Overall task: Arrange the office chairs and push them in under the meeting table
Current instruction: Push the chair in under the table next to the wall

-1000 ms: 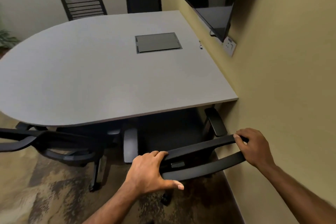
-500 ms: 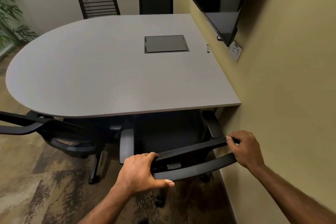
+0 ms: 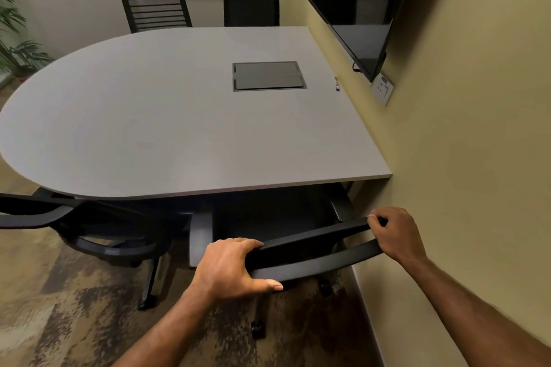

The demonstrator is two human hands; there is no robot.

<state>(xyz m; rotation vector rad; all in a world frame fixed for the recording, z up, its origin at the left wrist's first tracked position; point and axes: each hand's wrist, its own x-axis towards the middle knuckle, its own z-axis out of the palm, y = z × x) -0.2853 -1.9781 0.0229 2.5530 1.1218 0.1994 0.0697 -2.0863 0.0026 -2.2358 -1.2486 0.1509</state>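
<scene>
A black office chair (image 3: 313, 250) stands at the near right end of the grey meeting table (image 3: 167, 128), its seat mostly under the tabletop. My left hand (image 3: 229, 268) grips the left end of its backrest top, and my right hand (image 3: 393, 232) grips the right end, close to the wall. A second black chair (image 3: 98, 226) sits to the left, seat partly under the table edge, backrest sticking out. Two more chairs, a slatted chair (image 3: 156, 10) and a plain-backed chair (image 3: 252, 6), stand at the table's far side.
A yellow wall runs close along the right, carrying a black screen (image 3: 354, 6) and a white socket plate (image 3: 383, 89). A grey cable hatch (image 3: 268, 76) is set in the tabletop. A potted plant (image 3: 12, 27) stands far left. Patterned carpet covers the floor.
The view has shifted so the table and far chairs sit further right and lower. The held chair's seat sits slightly deeper under the table; both hands keep their grip.
</scene>
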